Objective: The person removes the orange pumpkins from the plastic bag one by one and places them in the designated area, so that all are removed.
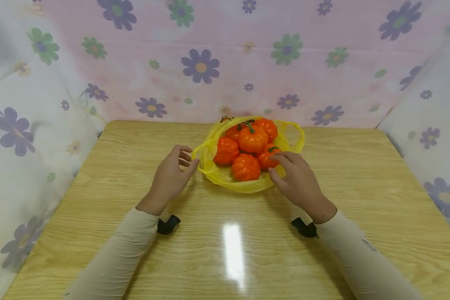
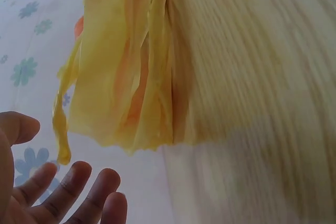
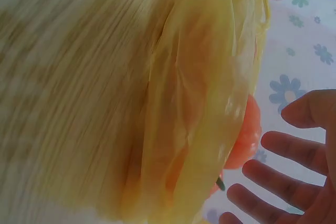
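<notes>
A translucent yellow plastic bag (image 1: 243,188) sits on the table with its mouth spread wide. Inside lie several shiny orange pumpkins (image 1: 253,138), some with green stems. My left hand (image 1: 172,173) is beside the bag's left edge, thumb and fingers apart. In the left wrist view, the bag's twisted handle (image 2: 60,124) hangs between that thumb and the loosely bent fingers. Over the right front rim, my right hand (image 1: 300,179) hovers with fingers spread and slightly bent, its tips overlapping the right-hand pumpkin (image 1: 267,157). The right wrist view shows nothing held in its fingers (image 3: 294,150).
The bag's other handle loop (image 1: 303,137) sticks out at the right rear. A light wood-grain table (image 1: 195,258) carries everything. Flowered cloth (image 1: 225,54) stands behind the table and along both sides. Black mounts (image 1: 168,225) show at the wrists.
</notes>
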The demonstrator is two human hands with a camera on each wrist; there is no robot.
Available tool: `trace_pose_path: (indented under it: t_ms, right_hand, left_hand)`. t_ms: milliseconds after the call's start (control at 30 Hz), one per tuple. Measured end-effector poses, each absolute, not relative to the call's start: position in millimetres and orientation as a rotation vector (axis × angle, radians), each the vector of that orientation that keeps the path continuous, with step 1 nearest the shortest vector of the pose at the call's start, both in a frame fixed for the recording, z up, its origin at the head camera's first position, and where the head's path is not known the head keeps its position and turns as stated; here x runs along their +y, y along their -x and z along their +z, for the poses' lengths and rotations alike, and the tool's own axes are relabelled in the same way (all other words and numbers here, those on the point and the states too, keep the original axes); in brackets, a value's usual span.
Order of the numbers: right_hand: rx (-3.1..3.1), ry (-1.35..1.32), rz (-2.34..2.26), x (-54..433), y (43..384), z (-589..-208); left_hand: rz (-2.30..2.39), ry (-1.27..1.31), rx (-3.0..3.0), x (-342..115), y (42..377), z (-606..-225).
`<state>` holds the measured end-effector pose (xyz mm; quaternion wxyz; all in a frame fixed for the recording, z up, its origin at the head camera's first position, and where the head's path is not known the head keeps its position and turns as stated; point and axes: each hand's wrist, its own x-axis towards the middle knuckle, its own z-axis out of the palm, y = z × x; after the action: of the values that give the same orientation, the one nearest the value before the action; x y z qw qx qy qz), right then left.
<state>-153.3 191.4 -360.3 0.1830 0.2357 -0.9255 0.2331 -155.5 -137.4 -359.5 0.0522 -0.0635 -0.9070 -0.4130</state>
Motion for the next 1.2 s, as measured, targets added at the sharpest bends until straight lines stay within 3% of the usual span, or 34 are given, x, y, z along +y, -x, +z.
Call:
trace_pose_path:
  t_ms: [600, 1200]
  right_hand:
    - [-2.665, -0.759, 0.717, 157, 156, -361]
    - [-2.805, -0.838, 0.614, 153, 162, -370]
  left_hand:
    - [-1.279, 0.361, -2.738, -120, 156, -372]
    - [-1.456, 0.232, -2.815, -121, 160, -384]
